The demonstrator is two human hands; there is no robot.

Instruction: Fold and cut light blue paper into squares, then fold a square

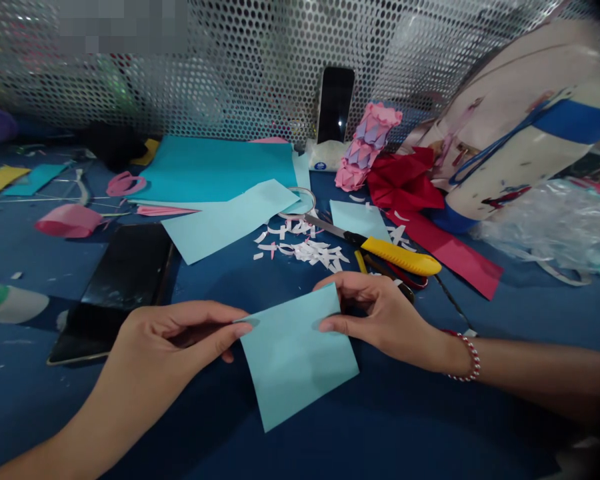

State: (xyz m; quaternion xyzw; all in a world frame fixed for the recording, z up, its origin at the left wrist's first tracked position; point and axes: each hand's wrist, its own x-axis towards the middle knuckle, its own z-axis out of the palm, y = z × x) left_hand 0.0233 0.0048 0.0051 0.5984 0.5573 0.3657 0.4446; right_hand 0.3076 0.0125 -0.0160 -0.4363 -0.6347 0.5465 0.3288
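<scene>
A small light-blue paper square (293,353) is held just above the blue table between both hands. My left hand (180,333) pinches its left corner with thumb and fingers closed. My right hand (375,310), with a bead bracelet on the wrist, pinches its upper right edge. Just beyond my right hand lies a yellow-handled utility knife (395,255) beside a scatter of white paper scraps (305,248).
A dark tablet (125,273) lies at left. More light-blue sheets (230,217), a teal sheet (215,167), pink scraps, a tape roll (300,199), red paper (420,200), a pink folded model (367,143) and an upright phone (335,103) stand before a perforated metal wall. A plastic bag (550,223) lies right.
</scene>
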